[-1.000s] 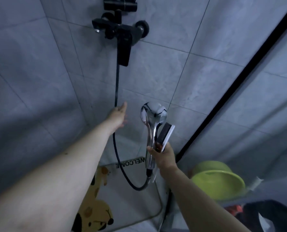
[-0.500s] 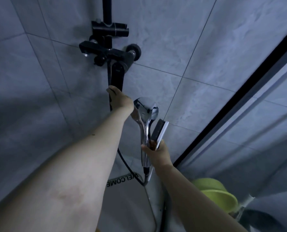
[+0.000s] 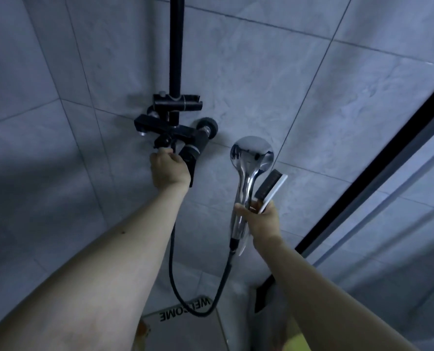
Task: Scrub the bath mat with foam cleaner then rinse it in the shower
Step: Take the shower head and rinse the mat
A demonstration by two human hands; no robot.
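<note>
My left hand [image 3: 168, 171] is raised to the black shower mixer [image 3: 175, 130] on the tiled wall, its fingers curled round the black lever handle [image 3: 190, 154] under the valve. My right hand [image 3: 262, 220] grips the chrome hand shower [image 3: 248, 168] by its handle, head pointing up, together with a white-backed scrub brush [image 3: 271, 190] with dark bristles. A black hose [image 3: 175, 274] loops from the mixer down to the hand shower. The bath mat [image 3: 185, 325], pale with the word WELCOME, lies on the floor at the bottom edge, mostly out of frame.
A black riser pipe [image 3: 176, 44] runs up from the mixer with a slider bracket [image 3: 177, 103]. A black-framed glass partition [image 3: 378, 158] slants down the right side. A sliver of a yellow-green basin [image 3: 295, 344] shows by my right forearm.
My left hand has risen from the hose up to the mixer and closed round its lever. My view has tilted upward, so the mat and basin have slid towards the bottom edge.
</note>
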